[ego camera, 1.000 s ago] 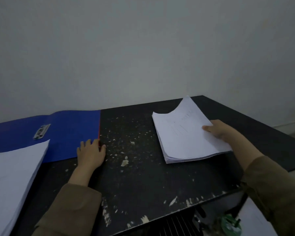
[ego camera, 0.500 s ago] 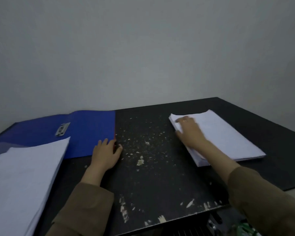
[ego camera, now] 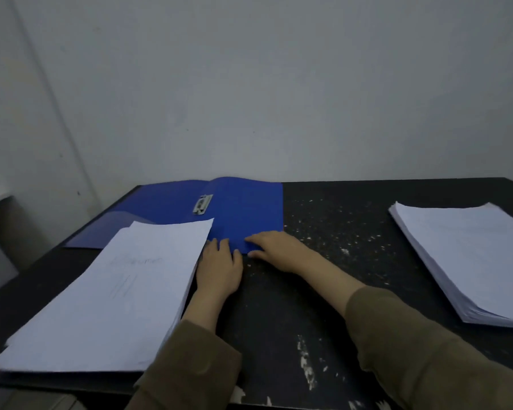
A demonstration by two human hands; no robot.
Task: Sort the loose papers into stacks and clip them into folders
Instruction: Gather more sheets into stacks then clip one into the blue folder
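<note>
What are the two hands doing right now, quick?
Left hand: open, fingers flat at the near edge of the blue folder.
Right hand: open, fingers resting on the folder's near corner, holding nothing.

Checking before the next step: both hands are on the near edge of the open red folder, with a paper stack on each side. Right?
Not quite: the head view shows the open folder is blue. The left hand and right hand do meet its near edge, with the left stack and right stack either side.

Black table (ego camera: 323, 306): folder (ego camera: 249, 211), paper stacks (ego camera: 110, 297).
</note>
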